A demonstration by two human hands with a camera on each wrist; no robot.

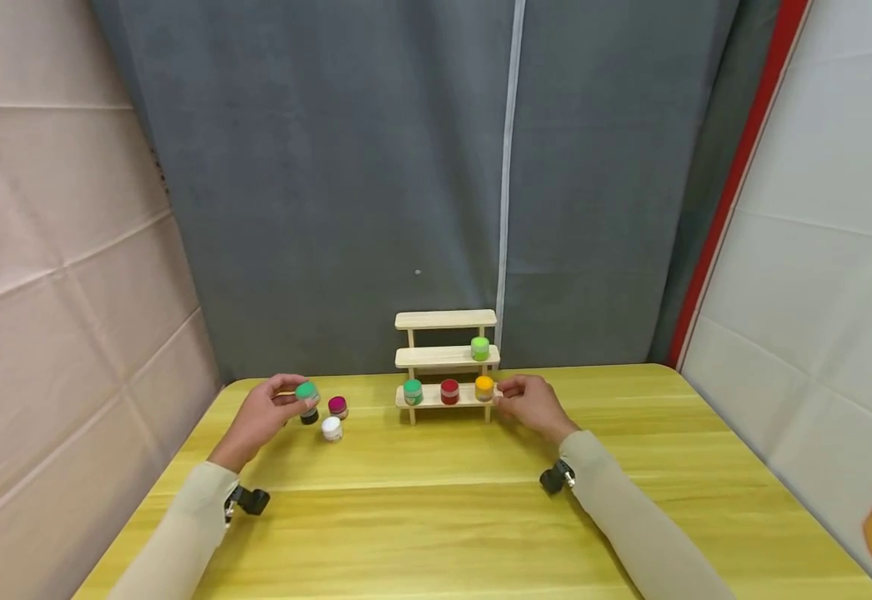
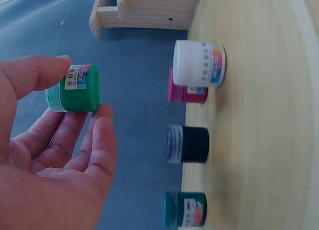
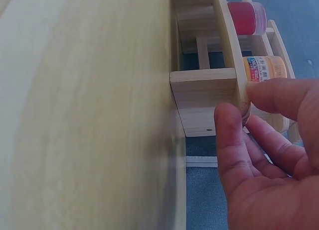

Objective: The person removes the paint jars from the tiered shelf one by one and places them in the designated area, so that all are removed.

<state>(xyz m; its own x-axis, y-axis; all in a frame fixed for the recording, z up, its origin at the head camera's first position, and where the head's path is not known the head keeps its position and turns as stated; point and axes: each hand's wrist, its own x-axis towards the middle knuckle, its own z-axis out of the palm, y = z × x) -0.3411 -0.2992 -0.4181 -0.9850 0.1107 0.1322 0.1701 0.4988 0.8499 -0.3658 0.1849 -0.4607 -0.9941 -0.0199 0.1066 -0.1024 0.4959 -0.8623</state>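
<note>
Between thumb and fingers, my left hand (image 1: 259, 417) holds a green paint jar (image 2: 82, 88) above the table's left part. Below it stand a white jar (image 1: 332, 428), a magenta jar (image 1: 338, 407), a black jar (image 2: 192, 144) and a dark green jar (image 2: 187, 210). My right hand (image 1: 532, 406) grips the right end of the bottom board of a three-tier wooden rack (image 1: 439, 357), thumb below and a finger above. Beside those fingertips sits a yellow-orange jar (image 1: 484, 387). That board also bears a red jar (image 1: 448, 392) and a green-capped jar (image 1: 413, 392).
A light green jar (image 1: 480, 348) stands at the right of the rack's middle tier. Behind the wooden table (image 1: 406, 517) hangs a grey curtain (image 1: 316, 183). Pale cloth walls (image 1: 68, 333) flank the table on both sides.
</note>
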